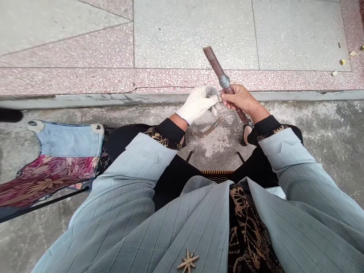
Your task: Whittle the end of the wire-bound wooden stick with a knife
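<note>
My bare right hand (241, 99) is wrapped round the lower half of a brown wooden stick (215, 63), which slants up and to the left. Silvery wire (224, 80) is coiled tightly round the stick just above my fingers. Close beside it, my left hand (201, 101) wears a white knitted glove. Its fingers are curled and pinched together near my right fingertips; whatever is between them is too small to make out. A short bent piece of wood (207, 128) lies on the concrete below my hands.
A raised terrazzo step (193, 41) with a pale edge runs across in front of me. To my left stands a folding chair (69, 139) with denim and red floral cloth. Small yellow leaves (343, 61) lie at the far right of the step.
</note>
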{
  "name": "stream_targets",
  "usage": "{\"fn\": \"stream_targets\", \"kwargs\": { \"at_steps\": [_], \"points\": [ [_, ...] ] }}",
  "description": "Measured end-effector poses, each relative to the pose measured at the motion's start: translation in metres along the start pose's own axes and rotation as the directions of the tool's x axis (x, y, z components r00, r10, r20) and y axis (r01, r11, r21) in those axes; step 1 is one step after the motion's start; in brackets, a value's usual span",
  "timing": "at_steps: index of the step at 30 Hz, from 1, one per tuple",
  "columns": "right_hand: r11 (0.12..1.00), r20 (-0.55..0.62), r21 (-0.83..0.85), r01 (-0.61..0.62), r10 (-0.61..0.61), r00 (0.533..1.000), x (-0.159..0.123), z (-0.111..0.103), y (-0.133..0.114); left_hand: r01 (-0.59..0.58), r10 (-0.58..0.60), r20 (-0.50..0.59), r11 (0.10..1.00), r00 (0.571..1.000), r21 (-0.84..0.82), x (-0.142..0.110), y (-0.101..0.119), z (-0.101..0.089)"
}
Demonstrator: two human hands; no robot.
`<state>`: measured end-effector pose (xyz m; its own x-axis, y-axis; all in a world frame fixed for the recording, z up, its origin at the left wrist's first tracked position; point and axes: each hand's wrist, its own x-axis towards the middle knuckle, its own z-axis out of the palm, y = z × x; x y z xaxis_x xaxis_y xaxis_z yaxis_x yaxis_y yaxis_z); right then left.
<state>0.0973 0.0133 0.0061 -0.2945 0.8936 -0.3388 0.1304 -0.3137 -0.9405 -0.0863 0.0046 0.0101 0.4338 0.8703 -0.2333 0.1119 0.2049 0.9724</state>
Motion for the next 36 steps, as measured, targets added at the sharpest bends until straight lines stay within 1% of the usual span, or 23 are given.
{"fn": "stream_targets", "kwargs": {
  "at_steps": [2, 4, 6, 9, 11, 12, 14, 17, 20, 24, 31, 33, 36],
  "points": [
    [1.0, -0.002, 0.019, -0.01, 0.01, 1.0, 0.001, -0.001, 0.002, 0.017, -0.017, -0.001, 1.0, 1.0, 0.002, 0.0, 0.0, 0.001],
    [0.999, 0.006, 0.03, -0.014, 0.014, 1.0, 0.001, -0.002, 0.003, 0.011, -0.01, -0.021, 0.998, 1.0, 0.058, 0.001, -0.001, 0.0],
    [0.999, 0.016, 0.03, -0.013, 0.012, 1.0, 0.0, -0.002, 0.003, -0.029, 0.039, -0.058, 0.987, 0.998, 0.158, 0.003, -0.001, -0.003],
    [1.0, 0.018, 0.028, -0.002, 0.002, 1.0, -0.002, -0.001, 0.001, -0.117, 0.163, -0.116, 0.936, 0.98, 0.332, 0.006, -0.001, -0.009],
    [0.999, 0.011, 0.032, -0.002, 0.002, 1.0, -0.002, 0.0, 0.0, -0.137, 0.204, -0.138, 0.911, 0.969, 0.388, 0.006, -0.001, -0.01],
    [0.999, 0.009, 0.035, -0.002, 0.002, 1.0, -0.002, 0.0, 0.0, -0.136, 0.203, -0.141, 0.914, 0.969, 0.382, 0.006, -0.001, -0.01],
    [0.999, 0.009, 0.037, 0.005, -0.005, 1.0, -0.001, 0.001, 0.001, -0.13, 0.177, -0.131, 0.942, 0.975, 0.308, 0.006, -0.003, -0.007],
    [0.999, 0.008, 0.028, 0.025, -0.025, 1.0, 0.0, 0.002, 0.002, -0.111, 0.123, -0.101, 0.986, 0.987, 0.121, 0.006, -0.007, -0.001],
    [0.999, -0.011, 0.005, 0.041, -0.041, 0.999, 0.0, 0.003, 0.002, -0.058, 0.054, -0.075, 0.997, 0.996, -0.053, 0.007, -0.008, 0.003],
    [0.998, -0.042, -0.024, 0.064, -0.065, 0.997, 0.0, 0.005, 0.001, 0.023, -0.03, -0.03, 0.977, 0.999, -0.21, 0.006, -0.006, 0.004],
    [0.993, -0.112, -0.058, 0.108, -0.113, 0.987, -0.002, 0.01, -0.001, 0.11, -0.111, 0.017, 0.933, 0.994, -0.344, 0.002, 0.0, 0.005],
    [0.99, -0.108, -0.082, 0.113, -0.122, 0.987, -0.003, 0.011, -0.002, 0.149, -0.138, 0.055, 0.913, 0.989, -0.379, 0.001, 0.0, 0.005],
    [0.985, -0.083, -0.118, 0.125, -0.135, 0.987, -0.004, 0.012, -0.001, 0.21, -0.162, 0.142, 0.865, 0.977, -0.456, 0.0, -0.001, 0.004]
  ]
}}
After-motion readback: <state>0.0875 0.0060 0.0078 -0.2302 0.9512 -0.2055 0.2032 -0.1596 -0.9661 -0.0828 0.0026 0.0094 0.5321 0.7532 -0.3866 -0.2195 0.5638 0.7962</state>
